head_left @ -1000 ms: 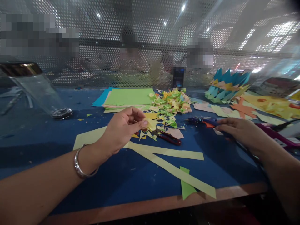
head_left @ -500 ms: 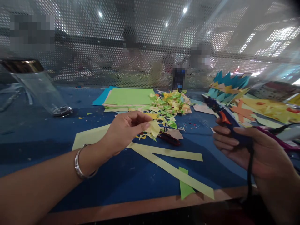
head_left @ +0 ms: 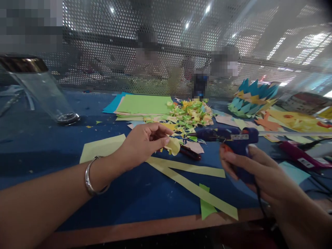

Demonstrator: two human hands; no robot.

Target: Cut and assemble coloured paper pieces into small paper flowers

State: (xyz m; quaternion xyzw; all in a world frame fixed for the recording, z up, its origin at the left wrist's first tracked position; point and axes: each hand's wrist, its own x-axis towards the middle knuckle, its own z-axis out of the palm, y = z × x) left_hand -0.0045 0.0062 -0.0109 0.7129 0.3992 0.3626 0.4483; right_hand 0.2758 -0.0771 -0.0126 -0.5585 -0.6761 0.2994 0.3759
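Between thumb and fingers, my left hand (head_left: 145, 143) pinches a small curled piece of pale yellow paper (head_left: 174, 146). My right hand (head_left: 255, 169) is wrapped round the handle of a blue glue gun (head_left: 233, 135), a finger at its orange trigger. The gun's nozzle points left, close to the yellow paper, and a long clear glue stick (head_left: 290, 133) sticks out of its back. Below the hands, pale yellow paper strips (head_left: 192, 183) lie across a green scrap (head_left: 206, 202). A dark red tool (head_left: 190, 152), perhaps a cutter, lies just behind the yellow piece.
A heap of paper cuttings (head_left: 193, 112) lies beside stacked coloured sheets (head_left: 145, 104). A glass bottle (head_left: 48, 91) stands at the left. At the right are a zigzag paper crown (head_left: 254, 98), a magenta device (head_left: 301, 155) and cables. A perforated metal screen (head_left: 103, 62) rises behind the table.
My right hand has turned the glue gun from pointing up and away to pointing left, bringing its nozzle near the yellow paper. My left hand keeps its pinch, barely shifted.
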